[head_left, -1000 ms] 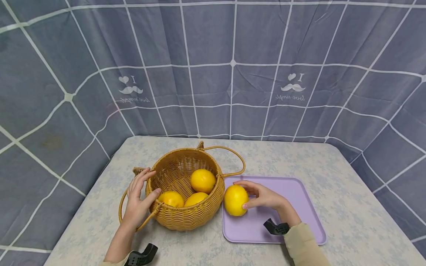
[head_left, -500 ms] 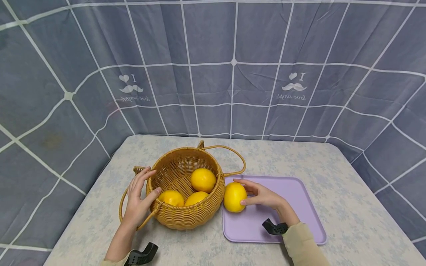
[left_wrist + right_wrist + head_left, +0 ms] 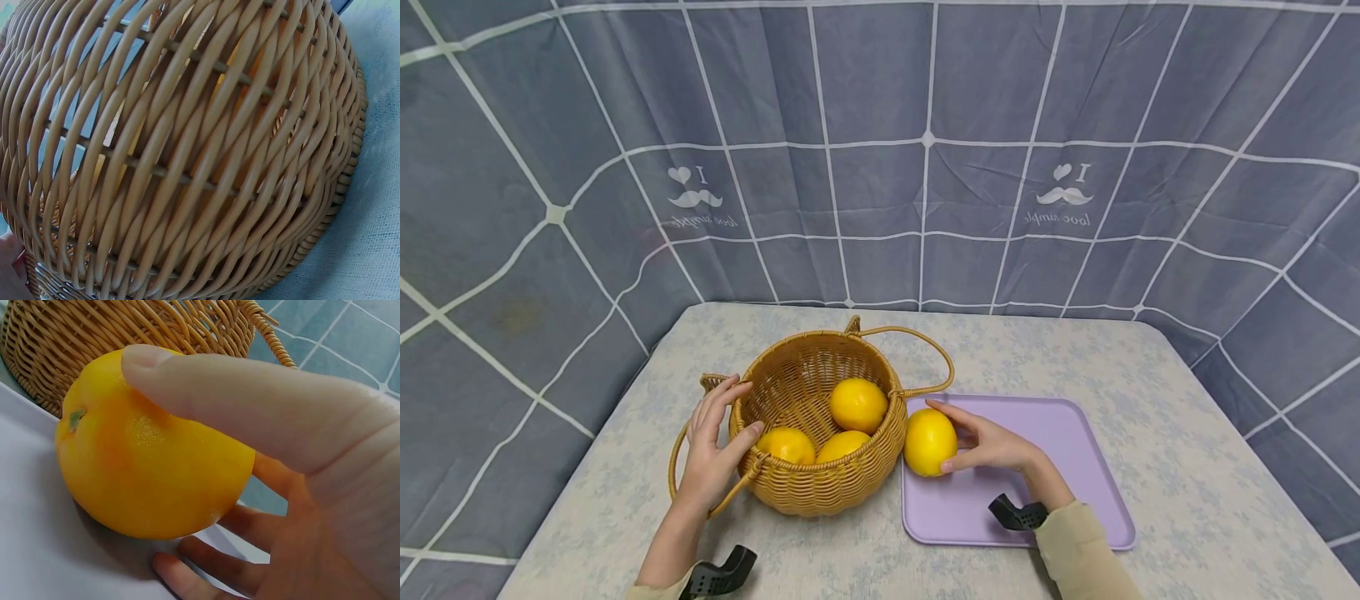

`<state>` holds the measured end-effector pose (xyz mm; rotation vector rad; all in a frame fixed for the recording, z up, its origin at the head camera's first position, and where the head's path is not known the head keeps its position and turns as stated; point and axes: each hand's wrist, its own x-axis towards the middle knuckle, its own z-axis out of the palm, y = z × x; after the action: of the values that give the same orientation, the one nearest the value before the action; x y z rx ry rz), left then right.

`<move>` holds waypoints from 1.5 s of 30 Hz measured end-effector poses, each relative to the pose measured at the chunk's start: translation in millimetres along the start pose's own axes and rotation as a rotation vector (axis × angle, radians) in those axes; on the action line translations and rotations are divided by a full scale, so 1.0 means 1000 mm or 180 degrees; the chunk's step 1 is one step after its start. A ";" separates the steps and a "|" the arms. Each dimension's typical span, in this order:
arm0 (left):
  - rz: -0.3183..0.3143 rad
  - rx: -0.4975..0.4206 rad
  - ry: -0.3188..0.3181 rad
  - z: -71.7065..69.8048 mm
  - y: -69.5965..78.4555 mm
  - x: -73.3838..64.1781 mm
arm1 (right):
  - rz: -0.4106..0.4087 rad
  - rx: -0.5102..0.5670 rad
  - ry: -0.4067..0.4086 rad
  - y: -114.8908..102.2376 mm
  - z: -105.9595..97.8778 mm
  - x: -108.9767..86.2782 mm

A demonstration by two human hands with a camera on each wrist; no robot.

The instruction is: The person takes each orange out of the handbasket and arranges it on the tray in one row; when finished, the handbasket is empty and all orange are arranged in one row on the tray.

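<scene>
In the head view my right hand (image 3: 988, 442) holds a yellow-orange orange (image 3: 929, 442) at the left side of the lilac tray (image 3: 970, 508). In the right wrist view the thumb lies across the orange (image 3: 150, 469), with the other fingers behind and below it; a small green stem end shows. My left hand (image 3: 711, 446) rests on the left rim of a wicker basket (image 3: 820, 492), fingers fairly straight and the thumb over the rim. Inside it lie three oranges (image 3: 857, 406). The basket wall (image 3: 187, 137) fills most of the left wrist view, where little of the hand shows.
The basket's right handle loop (image 3: 951, 367) sticks out over the tray's back left corner. Its left handle loop (image 3: 673, 467) lies beside my left forearm. A patterned cloth covers the table (image 3: 1210, 467). Behind it hangs a grey-blue gridded curtain (image 3: 880, 192).
My right hand and the orange have shifted slightly away from me, up in the head view. The left hand stays at the basket rim, and the basket holds its place.
</scene>
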<state>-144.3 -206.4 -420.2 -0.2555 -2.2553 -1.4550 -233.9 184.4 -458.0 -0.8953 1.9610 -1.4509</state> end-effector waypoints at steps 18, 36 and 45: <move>-0.0015 0.0024 -0.0009 0.001 0.002 0.001 | 0.0060 -0.0460 0.0264 -0.023 -0.012 -0.018; -0.0015 0.0039 -0.0006 0.000 0.002 0.001 | -0.0747 -0.0623 0.0527 -0.124 -0.031 -0.014; -0.0005 0.0028 -0.0014 0.000 0.001 0.001 | -0.0710 -0.0658 0.0074 -0.160 -0.027 0.030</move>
<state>-144.4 -206.1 -419.0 -0.2544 -2.2653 -1.4464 -241.6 145.6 -298.4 -1.2274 2.1117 -1.3991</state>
